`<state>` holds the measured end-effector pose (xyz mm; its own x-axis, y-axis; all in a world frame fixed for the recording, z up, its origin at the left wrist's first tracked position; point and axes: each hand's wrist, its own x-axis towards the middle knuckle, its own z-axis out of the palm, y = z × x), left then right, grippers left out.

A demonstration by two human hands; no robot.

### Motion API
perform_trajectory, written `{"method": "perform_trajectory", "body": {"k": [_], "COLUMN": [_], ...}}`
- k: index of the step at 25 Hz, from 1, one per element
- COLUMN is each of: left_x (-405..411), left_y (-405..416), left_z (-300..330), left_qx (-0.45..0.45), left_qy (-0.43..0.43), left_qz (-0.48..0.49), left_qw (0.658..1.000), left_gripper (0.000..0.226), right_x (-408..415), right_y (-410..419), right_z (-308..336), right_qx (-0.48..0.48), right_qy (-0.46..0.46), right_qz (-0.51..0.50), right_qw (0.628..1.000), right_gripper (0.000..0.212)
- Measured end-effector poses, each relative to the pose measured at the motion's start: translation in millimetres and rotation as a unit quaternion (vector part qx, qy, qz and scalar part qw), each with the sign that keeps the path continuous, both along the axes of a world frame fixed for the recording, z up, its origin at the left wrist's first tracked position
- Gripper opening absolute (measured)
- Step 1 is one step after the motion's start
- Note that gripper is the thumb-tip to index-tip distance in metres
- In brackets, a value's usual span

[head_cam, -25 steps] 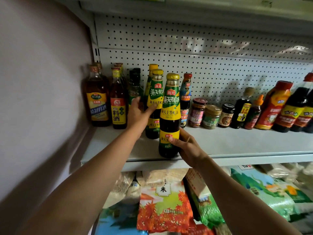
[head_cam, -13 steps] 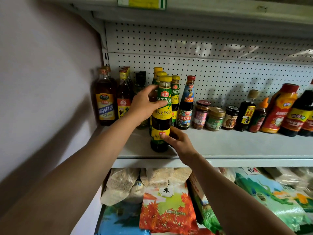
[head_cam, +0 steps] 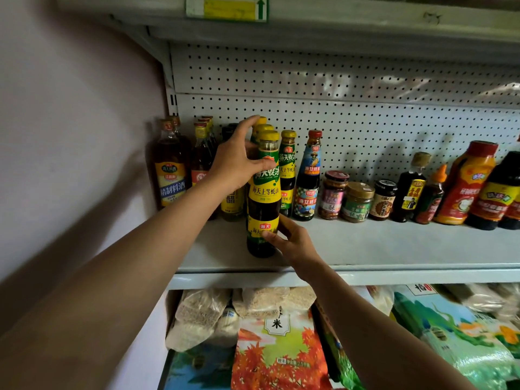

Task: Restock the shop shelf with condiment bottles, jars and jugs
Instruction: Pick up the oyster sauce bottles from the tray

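Observation:
A dark oyster sauce bottle [head_cam: 264, 204] with a yellow cap and green-yellow label stands upright on the grey shelf [head_cam: 365, 249], at the front of a row of like bottles. My left hand [head_cam: 239, 161] grips its upper part, thumb across the label and index finger raised toward the caps behind. My right hand [head_cam: 289, 237] holds the bottle's lower part, fingers curled round its right side. Behind it stand two more yellow-capped bottles [head_cam: 263, 126], mostly hidden.
Cooking wine bottles [head_cam: 170, 175] stand at the far left against the wall. To the right are another oyster sauce bottle [head_cam: 287, 170], a red-capped bottle [head_cam: 308, 178], small jars [head_cam: 357, 202] and larger sauce bottles [head_cam: 464, 184]. Rice bags [head_cam: 278, 350] fill the shelf below.
The bottle has moved left and back into line with the row behind. My left hand shifted from a rear bottle onto the upper part of this one. The camera view moved closer.

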<state>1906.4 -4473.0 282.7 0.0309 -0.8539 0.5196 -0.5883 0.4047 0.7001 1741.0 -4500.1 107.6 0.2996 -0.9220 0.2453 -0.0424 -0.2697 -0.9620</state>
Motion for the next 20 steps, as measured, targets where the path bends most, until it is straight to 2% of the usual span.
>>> {"method": "perform_trajectory", "body": {"k": [5,8,10,13,20], "left_x": [4.1,6.6,8.3,10.4,14.8], "left_y": [-11.4,-16.5,-19.4,-20.1,-21.0], "left_z": [0.8,2.5,7.8,13.9,17.9], "left_qx": [-0.044,-0.068,-0.094,-0.098,-0.077], "left_qy": [-0.065,-0.104,-0.169,-0.268,-0.345], "left_qz": [-0.013,-0.004,0.022,0.047,0.081], "left_qw": [0.997,0.992,0.981,0.957,0.932], "left_gripper": [0.063,0.061,0.066,0.087,0.102], "right_x": [3.0,3.0,3.8,5.2,6.1], "right_y": [-7.9,-13.1,-15.8,-19.3,-28.4], "right_z": [-0.1,-0.3,0.0,-0.2,-0.4], "right_qx": [-0.005,-0.009,-0.008,-0.011,-0.016], "right_qy": [0.004,0.005,0.007,0.01,0.021], "right_qz": [-0.006,-0.003,0.002,0.001,0.004], "right_qw": [1.0,1.0,1.0,1.0,1.0], "right_gripper": [0.058,0.055,0.055,0.056,0.056]}}
